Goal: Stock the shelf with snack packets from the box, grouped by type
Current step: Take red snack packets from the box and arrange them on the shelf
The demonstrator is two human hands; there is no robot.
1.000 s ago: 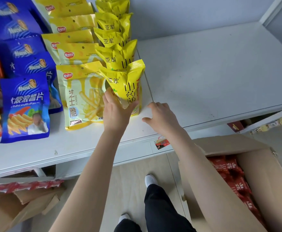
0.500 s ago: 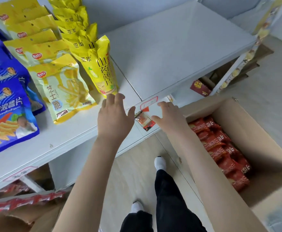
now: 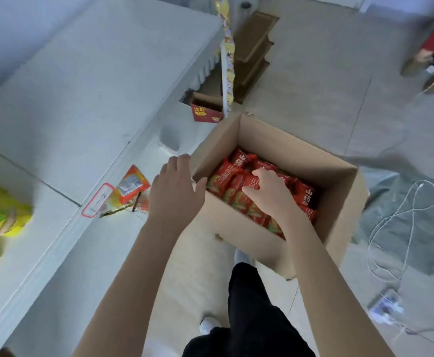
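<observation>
Packets [image 3: 306, 200] in box [image 3: 300, 152] gripped by right hand [image 3: 270, 195]; left hand [image 3: 177, 188] spread; shelf [image 3: 82, 99] alongside.

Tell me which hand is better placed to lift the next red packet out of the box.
Right. The right hand is inside the box, fingers on the red packets; the left hand is outside, at its rim.

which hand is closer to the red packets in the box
Right. The right hand is inside the box, on the red packets; the left hand is at the box's left corner, off them.
</observation>
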